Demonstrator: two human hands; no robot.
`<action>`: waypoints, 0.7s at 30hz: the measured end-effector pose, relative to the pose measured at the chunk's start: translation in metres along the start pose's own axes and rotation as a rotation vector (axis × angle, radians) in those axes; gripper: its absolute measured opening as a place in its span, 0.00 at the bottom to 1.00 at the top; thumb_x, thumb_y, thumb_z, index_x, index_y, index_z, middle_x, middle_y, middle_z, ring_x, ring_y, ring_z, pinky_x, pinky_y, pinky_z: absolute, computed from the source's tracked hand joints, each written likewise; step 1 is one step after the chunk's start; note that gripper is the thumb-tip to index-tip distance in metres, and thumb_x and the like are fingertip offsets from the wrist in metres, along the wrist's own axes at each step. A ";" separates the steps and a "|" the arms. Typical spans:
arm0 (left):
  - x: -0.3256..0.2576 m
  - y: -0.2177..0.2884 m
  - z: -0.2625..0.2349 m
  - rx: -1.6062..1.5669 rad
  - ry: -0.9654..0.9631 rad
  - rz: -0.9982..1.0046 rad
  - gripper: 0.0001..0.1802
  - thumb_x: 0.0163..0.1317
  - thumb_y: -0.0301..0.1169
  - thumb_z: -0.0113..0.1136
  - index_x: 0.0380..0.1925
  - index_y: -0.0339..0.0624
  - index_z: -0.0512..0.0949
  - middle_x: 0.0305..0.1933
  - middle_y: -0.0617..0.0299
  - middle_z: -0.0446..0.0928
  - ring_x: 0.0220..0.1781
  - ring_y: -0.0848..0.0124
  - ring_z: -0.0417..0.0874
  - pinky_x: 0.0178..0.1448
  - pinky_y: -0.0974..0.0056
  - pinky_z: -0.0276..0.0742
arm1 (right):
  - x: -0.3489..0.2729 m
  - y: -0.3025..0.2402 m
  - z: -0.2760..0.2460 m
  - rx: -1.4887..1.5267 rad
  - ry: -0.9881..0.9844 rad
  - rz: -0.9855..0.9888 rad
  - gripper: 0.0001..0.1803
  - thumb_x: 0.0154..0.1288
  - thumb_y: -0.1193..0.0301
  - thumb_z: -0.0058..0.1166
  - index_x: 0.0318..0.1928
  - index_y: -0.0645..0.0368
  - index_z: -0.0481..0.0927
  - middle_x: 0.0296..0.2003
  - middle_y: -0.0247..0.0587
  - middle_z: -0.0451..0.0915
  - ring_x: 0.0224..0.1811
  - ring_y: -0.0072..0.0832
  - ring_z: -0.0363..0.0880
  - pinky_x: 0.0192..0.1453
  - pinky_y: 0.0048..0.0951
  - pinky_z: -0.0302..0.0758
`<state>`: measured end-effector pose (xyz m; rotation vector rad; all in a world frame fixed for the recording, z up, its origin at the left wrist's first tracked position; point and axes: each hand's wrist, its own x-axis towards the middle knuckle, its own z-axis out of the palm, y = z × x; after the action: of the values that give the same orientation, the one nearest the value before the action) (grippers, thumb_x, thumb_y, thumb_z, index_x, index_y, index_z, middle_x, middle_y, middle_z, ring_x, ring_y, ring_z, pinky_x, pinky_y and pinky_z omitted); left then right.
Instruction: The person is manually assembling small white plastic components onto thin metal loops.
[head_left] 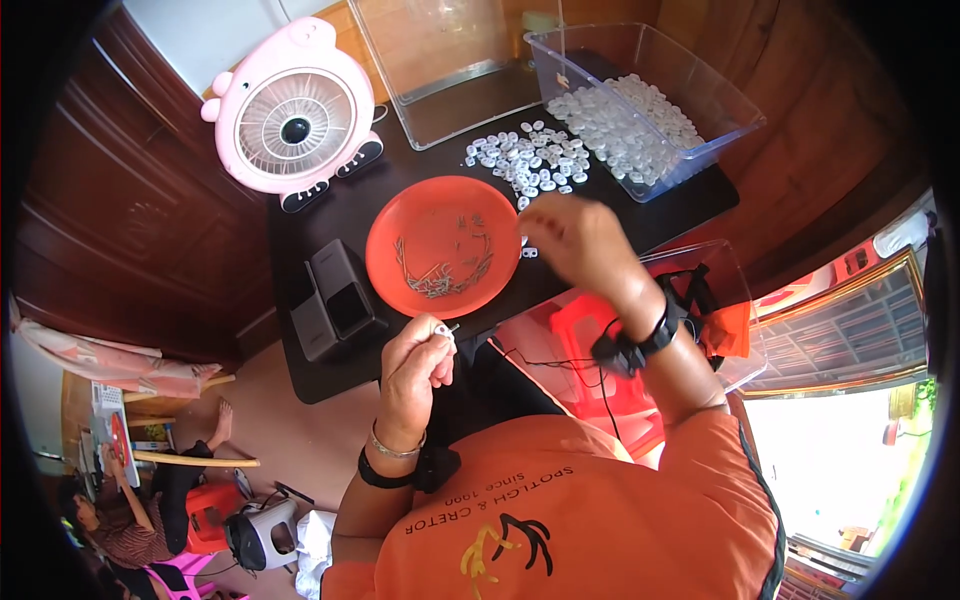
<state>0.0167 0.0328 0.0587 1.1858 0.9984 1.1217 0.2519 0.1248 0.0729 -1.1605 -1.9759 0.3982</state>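
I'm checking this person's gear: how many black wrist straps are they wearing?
2: one black strap on the wrist of the left hand, the other strap on the wrist of the right hand. None seems hidden.

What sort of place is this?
Probably a home room set up for small handwork: a pink pig-shaped fan, a red plate of thin metallic pieces and a clear bin of whitish pieces share one dark table.

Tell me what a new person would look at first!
Probably the pink animal-shaped fan at the back left of the dark table. Next, the orange dish nearer the middle, holding thin metal bits. Farther back right, white oval pieces lie scattered beside a clear tub of whitish lumps.
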 end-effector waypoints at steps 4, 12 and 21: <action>0.000 0.005 0.001 -0.026 -0.016 -0.016 0.11 0.63 0.31 0.47 0.23 0.39 0.68 0.17 0.67 0.64 0.19 0.79 0.63 0.25 0.73 0.59 | 0.015 0.057 -0.007 -0.237 -0.035 0.047 0.12 0.57 0.68 0.59 0.40 0.59 0.82 0.37 0.45 0.81 0.36 0.38 0.82 0.42 0.35 0.77; -0.003 -0.001 0.000 -0.028 -0.025 -0.039 0.12 0.62 0.33 0.48 0.22 0.38 0.69 0.17 0.67 0.64 0.19 0.78 0.65 0.25 0.72 0.61 | 0.029 0.077 0.014 -0.477 -0.227 0.014 0.10 0.59 0.66 0.54 0.40 0.54 0.81 0.39 0.45 0.81 0.42 0.43 0.81 0.46 0.41 0.78; 0.001 -0.001 0.003 -0.180 0.013 -0.034 0.10 0.63 0.32 0.44 0.27 0.39 0.68 0.19 0.63 0.65 0.19 0.74 0.67 0.24 0.72 0.61 | 0.029 0.081 0.012 -0.363 -0.181 0.053 0.06 0.58 0.71 0.54 0.36 0.58 0.78 0.31 0.46 0.81 0.36 0.43 0.81 0.41 0.39 0.77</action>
<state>0.0194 0.0330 0.0583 1.0155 0.9040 1.1680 0.2827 0.1935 0.0302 -1.4470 -2.2420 0.1785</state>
